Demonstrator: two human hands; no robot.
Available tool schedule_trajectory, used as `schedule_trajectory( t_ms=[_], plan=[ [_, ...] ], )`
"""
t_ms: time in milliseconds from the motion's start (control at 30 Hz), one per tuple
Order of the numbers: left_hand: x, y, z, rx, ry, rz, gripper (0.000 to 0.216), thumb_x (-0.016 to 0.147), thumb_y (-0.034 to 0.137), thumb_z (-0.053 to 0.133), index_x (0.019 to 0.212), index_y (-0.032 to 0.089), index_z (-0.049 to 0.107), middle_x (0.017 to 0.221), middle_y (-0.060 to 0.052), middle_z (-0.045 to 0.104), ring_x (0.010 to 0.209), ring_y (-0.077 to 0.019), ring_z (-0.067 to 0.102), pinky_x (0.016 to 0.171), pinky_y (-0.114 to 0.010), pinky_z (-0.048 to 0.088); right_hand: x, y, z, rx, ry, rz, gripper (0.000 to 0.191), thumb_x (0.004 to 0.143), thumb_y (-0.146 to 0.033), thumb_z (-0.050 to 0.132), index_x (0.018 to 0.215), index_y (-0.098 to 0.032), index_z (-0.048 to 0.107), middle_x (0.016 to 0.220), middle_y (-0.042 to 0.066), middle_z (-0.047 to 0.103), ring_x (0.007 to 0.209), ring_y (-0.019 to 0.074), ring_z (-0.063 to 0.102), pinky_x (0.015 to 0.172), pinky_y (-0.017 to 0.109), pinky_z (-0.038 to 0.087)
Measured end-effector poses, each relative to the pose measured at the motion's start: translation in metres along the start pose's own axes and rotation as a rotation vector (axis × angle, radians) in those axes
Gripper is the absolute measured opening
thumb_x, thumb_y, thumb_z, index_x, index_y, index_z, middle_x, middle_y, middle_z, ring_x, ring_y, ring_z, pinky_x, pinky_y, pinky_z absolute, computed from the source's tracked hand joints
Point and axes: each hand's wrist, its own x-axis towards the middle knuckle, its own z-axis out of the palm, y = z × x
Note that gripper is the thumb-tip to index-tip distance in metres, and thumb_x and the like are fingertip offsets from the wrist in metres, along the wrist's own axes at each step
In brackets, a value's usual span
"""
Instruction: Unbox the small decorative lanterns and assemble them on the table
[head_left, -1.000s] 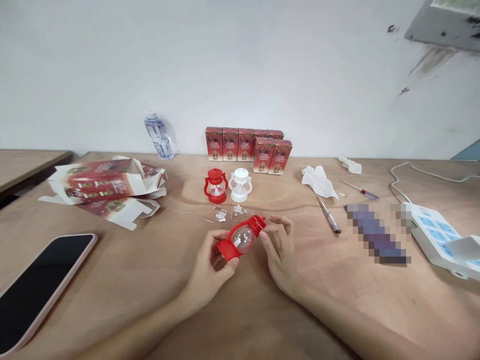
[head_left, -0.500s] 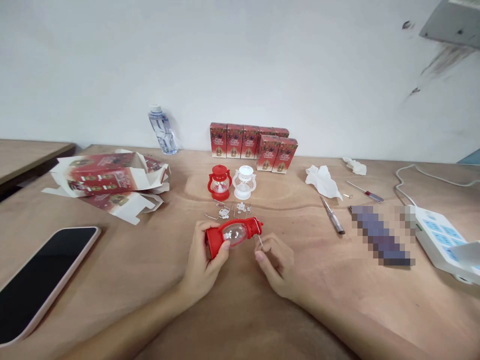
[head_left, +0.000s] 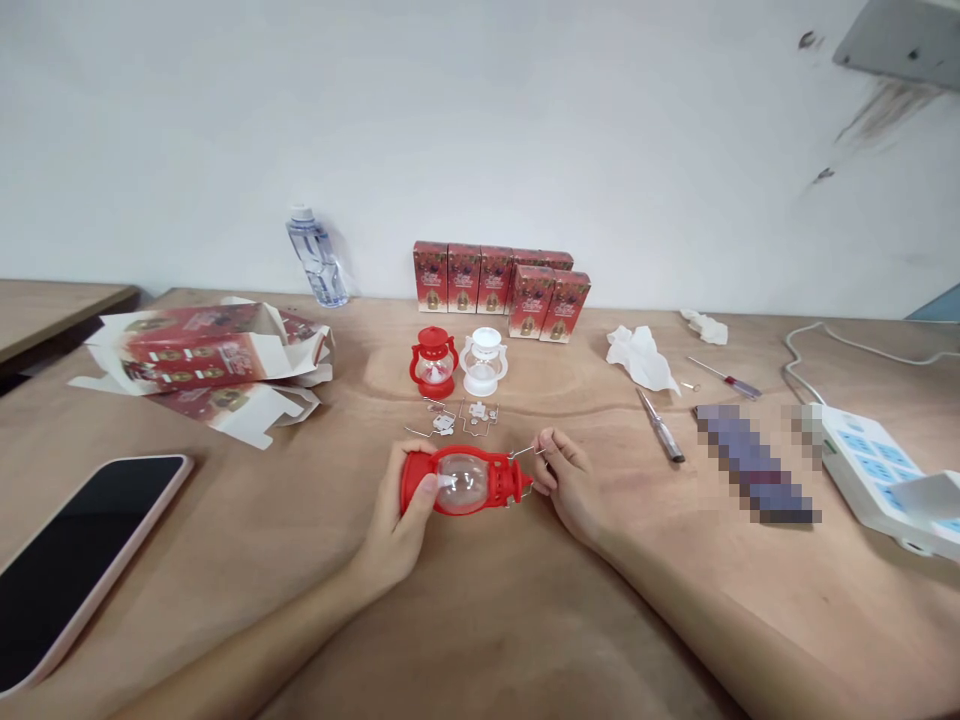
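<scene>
A small red toy lantern [head_left: 465, 481] with a clear globe lies on its side on the wooden table [head_left: 487, 620]. My left hand [head_left: 397, 515] grips its base end, thumb over the globe. My right hand [head_left: 570, 480] pinches the thin wire handle [head_left: 525, 455] at the lantern's top end. Just beyond lie small metal wire parts [head_left: 457, 420]. Behind them stand a finished red lantern [head_left: 433, 362] and a white lantern [head_left: 483, 363].
Several red boxes [head_left: 499, 288] line the wall beside a water bottle [head_left: 315, 257]. Opened packaging [head_left: 202, 365] and a phone [head_left: 75, 555] lie at left. At right are a tissue [head_left: 641, 358], two screwdrivers [head_left: 660, 425], a blurred object and a white power strip [head_left: 877, 475].
The lantern has turned from tilted to flat on its side and shifted slightly left. My right hand moved from below its top to the wire handle, further right and up.
</scene>
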Motion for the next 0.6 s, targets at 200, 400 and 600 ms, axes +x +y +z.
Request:
schedule_trajectory(
  t_ms=[200,400,600],
  plan=[
    [0.001,-0.003,0.002,-0.014,0.014,-0.129,0.020,0.088,0.042,0.044,0.095,0.023,0.046,0.085,0.000,0.052,0.067,-0.0138,0.050,0.060,-0.025,0.045,-0.005,-0.002,0.007,0.001,-0.027,0.051,0.041,0.080,-0.059,0.055,0.067,-0.022,0.043,0.046,-0.011,0.024,0.042,0.0070,0.018,0.040,0.020,0.023],
    [-0.009,0.007,0.006,-0.120,-0.286,0.000,0.026,0.090,0.046,0.043,0.097,0.022,0.049,0.091,-0.004,0.053,0.068,-0.0140,0.052,0.060,-0.026,0.047,-0.014,-0.004,0.017,-0.200,-0.124,0.019,0.049,0.079,-0.067,0.050,0.064,-0.020,0.047,0.050,-0.006,0.040,0.045,0.0084,0.031,0.045,0.022,0.026],
    [-0.011,0.008,0.011,-0.259,-0.345,-0.221,0.035,0.089,0.054,0.041,0.100,0.021,0.041,0.070,0.004,0.045,0.048,-0.0075,0.035,0.042,-0.019,0.034,-0.022,0.003,0.020,-0.170,-0.208,0.057,0.061,0.079,-0.076,0.036,0.054,-0.020,0.038,0.049,-0.007,0.030,0.047,0.0085,0.025,0.047,0.024,0.021]
  ],
)
